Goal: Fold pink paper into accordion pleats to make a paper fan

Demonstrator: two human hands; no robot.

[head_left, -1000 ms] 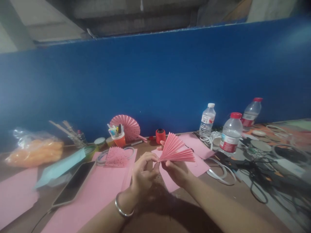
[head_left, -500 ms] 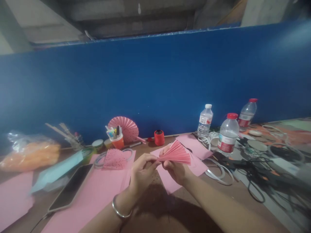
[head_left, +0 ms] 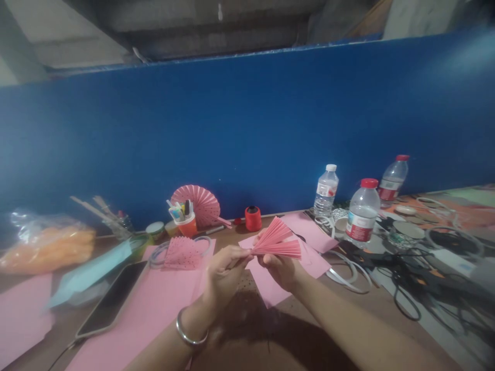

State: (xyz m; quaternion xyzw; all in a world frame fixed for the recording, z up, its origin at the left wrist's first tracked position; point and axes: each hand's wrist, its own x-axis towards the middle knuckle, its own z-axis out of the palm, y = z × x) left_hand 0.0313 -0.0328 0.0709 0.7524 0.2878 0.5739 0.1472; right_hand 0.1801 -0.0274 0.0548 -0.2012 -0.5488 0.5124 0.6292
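Note:
Between my hands is a pleated pink paper fan, spread to the right and split into two groups of folds. My left hand pinches its narrow gathered end. Under and behind the folds, my right hand supports the fan, with the thumb in front; some of its fingers are hidden by the paper. Below the fan lie pink paper sheets. To the left, a pleated, hole-punched pink paper piece rests on a larger pink sheet.
An open pink fan leans behind an orange cup of pens. A red thread spool stands by the blue partition. On the right are water bottles and tangled cables; a phone lies left.
The fan's folds have parted into an upper and a lower group, leaving a gap between them. Both hands keep nearly the same place.

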